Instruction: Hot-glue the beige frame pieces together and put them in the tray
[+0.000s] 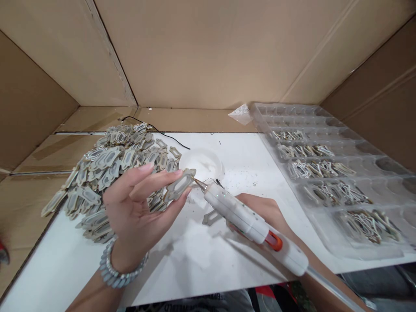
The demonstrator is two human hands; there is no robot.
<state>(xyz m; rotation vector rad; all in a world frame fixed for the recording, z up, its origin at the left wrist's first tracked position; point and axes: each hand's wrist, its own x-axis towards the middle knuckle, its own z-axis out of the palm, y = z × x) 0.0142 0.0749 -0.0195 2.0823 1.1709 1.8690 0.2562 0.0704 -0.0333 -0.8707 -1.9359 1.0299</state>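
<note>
My left hand (139, 203) pinches a small flat grey cut-out piece (179, 184) between thumb and fingertips, held above the white board (201, 255). My right hand (264, 212) grips a white glue gun (250, 219) with an orange trigger. Its metal nozzle touches the right end of the held piece. One more cut-out piece (211, 216) lies on the board just under the gun. A large heap of the same pieces (110, 173) sits behind my left hand.
A small white dish (203, 164) stands behind the gun tip. A clear plastic tray (328, 173) with compartments holding ornate pieces lies at the right. A black wire (162, 132) runs along the back. Cardboard walls (208, 52) enclose the work area.
</note>
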